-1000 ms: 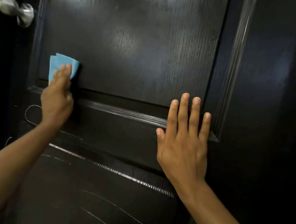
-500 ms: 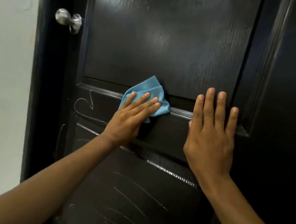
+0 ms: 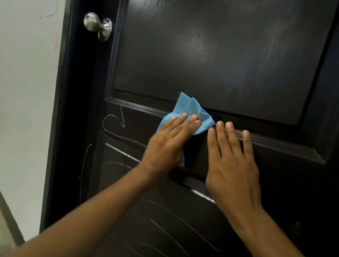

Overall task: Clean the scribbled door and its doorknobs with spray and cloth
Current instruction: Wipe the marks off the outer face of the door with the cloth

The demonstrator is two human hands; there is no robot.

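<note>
The left hand (image 3: 168, 148), fingers straight, presses the blue cloth (image 3: 191, 111) on the black door (image 3: 220, 48), below-right of the doorknob (image 3: 97, 25). The right hand (image 3: 233, 166) lies spread flat just beside it. Pale scribbles (image 3: 112, 122) below the doorknob, white wall (image 3: 14, 74) left of it.

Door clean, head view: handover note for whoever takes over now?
Left hand presses the blue cloth flat on the door, at its middle rail, fingers straight.
Right hand lies flat on the rail beside it, holding nothing.
Done: upper panel shows no marks.
Left: white scribbles at the rail's left end and across the lower panel; then the doorknob.
Spray not in view.
</note>
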